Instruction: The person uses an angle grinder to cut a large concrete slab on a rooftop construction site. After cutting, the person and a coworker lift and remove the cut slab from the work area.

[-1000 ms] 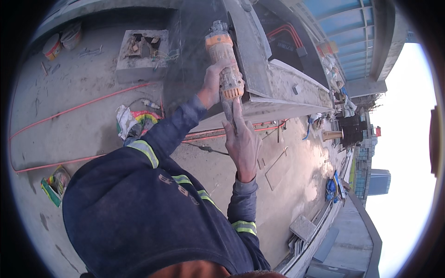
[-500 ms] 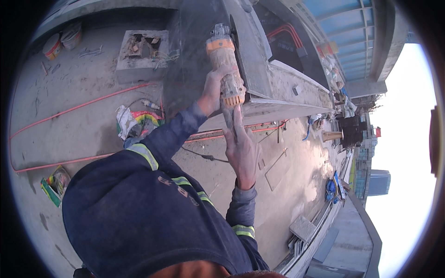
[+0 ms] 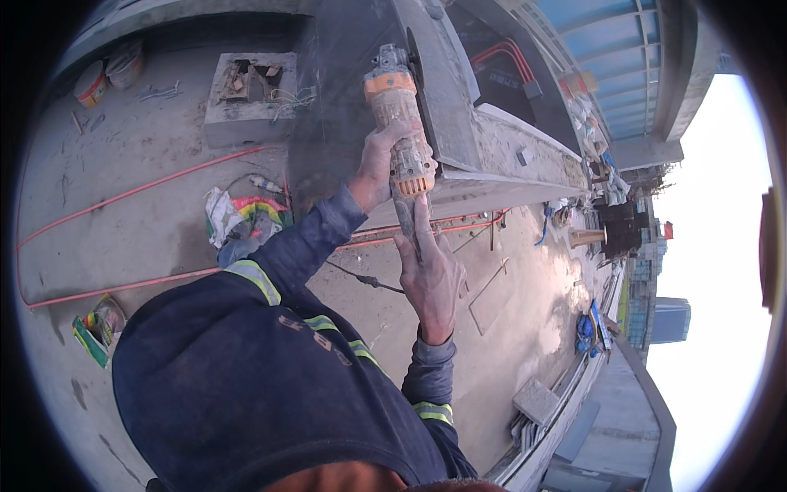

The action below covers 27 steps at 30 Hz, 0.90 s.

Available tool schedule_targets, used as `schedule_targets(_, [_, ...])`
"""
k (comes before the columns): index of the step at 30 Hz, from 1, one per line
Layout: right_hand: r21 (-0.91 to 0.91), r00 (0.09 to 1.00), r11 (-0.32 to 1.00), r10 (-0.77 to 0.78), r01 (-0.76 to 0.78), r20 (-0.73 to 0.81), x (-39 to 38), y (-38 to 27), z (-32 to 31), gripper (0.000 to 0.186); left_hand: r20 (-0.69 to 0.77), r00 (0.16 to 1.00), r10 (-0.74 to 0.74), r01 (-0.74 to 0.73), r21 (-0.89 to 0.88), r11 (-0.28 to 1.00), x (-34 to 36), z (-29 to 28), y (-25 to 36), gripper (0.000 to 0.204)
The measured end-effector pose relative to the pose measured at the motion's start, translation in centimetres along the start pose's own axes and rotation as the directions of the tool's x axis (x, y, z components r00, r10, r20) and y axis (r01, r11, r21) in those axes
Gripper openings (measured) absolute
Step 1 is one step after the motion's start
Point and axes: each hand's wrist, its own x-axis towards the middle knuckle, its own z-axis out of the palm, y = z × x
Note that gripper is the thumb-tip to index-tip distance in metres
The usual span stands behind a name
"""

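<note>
You wear a dark navy work jacket (image 3: 246,385) with long sleeves. Yellow-green and grey reflective bands ring each sleeve at the upper arm and the forearm. Both hands are bare and dusty.

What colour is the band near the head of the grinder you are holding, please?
Orange, on the dusty grey angle grinder, held by the left hand and right hand; the head view shows it.
</note>
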Motion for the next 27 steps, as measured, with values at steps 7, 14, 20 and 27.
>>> schedule_targets(7, [-0.072, 0.999, 0.997, 0.024, -0.02, 0.045, 2.5, -0.4, 0.4, 0.072, 0.029, 0.999, 0.038, -0.037, -0.036, 0.999, 3.0, -1.2, 0.8, 0.04])
schedule_targets(14, [0.0, 0.998, 0.999, 0.053, -0.053, 0.034, -0.1, -0.5, -0.3, 0.072, -0.006, 1.0, -0.005, 0.005, 0.025, 1.0, -0.3, 0.2, 0.2, 0.041])
schedule_targets(20, [-0.024, 1.0, 1.0, 0.011, -0.011, 0.01, 0.0, 0.0, -0.1, 0.072, -0.008, 1.0, 0.011, -0.011, 0.037, 0.999, 0.0, 0.0, 0.1, 0.04])
schedule_targets(27, [-0.071, 0.999, 0.997, 0.01, -0.007, 0.039, 2.4, 0.0, 0.5, 0.072, -0.003, 1.0, -0.001, 0.001, 0.017, 1.0, 2.3, -0.6, 1.1, 0.04])
